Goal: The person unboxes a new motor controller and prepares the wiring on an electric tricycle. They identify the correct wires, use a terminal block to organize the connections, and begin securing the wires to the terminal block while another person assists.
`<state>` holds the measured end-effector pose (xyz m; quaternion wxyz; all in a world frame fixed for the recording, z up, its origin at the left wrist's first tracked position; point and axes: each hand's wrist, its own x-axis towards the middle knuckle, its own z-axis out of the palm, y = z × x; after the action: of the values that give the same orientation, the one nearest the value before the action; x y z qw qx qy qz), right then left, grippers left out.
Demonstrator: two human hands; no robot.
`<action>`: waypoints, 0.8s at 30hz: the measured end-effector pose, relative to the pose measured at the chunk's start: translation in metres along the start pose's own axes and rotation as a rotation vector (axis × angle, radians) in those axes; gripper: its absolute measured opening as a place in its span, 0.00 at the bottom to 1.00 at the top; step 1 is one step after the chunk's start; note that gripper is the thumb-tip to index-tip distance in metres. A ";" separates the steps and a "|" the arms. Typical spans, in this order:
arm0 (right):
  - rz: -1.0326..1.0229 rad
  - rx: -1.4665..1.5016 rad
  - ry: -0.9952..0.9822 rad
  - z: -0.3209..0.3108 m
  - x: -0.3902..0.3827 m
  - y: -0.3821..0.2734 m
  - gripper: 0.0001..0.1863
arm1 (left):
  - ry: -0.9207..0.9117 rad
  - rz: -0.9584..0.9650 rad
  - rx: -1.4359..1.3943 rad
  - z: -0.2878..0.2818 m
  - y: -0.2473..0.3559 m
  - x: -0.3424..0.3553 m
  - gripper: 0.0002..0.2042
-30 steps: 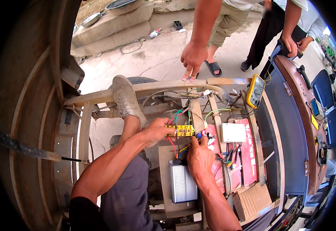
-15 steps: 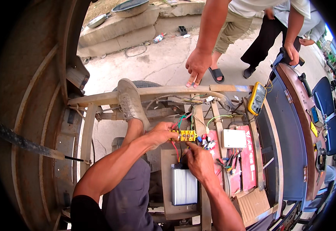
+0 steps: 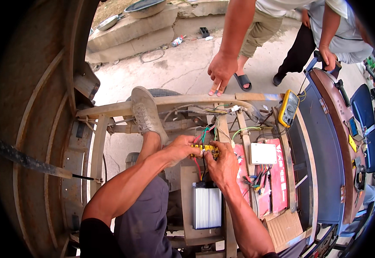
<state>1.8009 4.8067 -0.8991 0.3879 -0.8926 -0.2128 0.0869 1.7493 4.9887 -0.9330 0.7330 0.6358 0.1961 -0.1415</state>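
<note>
My left hand (image 3: 180, 148) grips the left end of a yellow terminal block (image 3: 201, 147) with metal screws. My right hand (image 3: 223, 167) has its fingers closed over the block's right part, thumb and fingertips against the front; these fingers hide some of it. Green and pink wires (image 3: 205, 133) rise behind the block. Red and black wires (image 3: 199, 168) run from its near side down to a silver finned controller box (image 3: 207, 208), which lies on a metal plate below my hands.
Right of my hands, a white box (image 3: 262, 154) with bundled coloured wires (image 3: 259, 177) rests on red batteries (image 3: 277, 185). A yellow multimeter (image 3: 288, 108) leans on the metal frame (image 3: 179, 100). Another person's hand (image 3: 221, 71) touches the far rail. Cardboard (image 3: 284, 229) lies near right.
My right hand has moved up from just below the terminal block onto its right part, covering it and the loose connectors nearby. At far right, another person has shifted position.
</note>
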 end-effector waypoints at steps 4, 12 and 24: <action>0.070 0.042 -0.021 0.004 0.008 0.005 0.18 | -0.032 -0.008 -0.026 -0.005 -0.001 0.000 0.14; 0.205 0.036 -0.048 0.000 0.013 0.003 0.19 | -0.100 -0.087 -0.248 -0.008 0.010 -0.008 0.15; 0.253 0.066 -0.125 -0.001 0.017 0.004 0.20 | -0.054 -0.051 -0.168 -0.006 0.013 -0.011 0.14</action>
<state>1.8177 4.8110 -0.9013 0.3892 -0.8918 -0.1193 0.1974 1.7455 4.9958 -0.9169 0.7850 0.5628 0.2035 -0.1602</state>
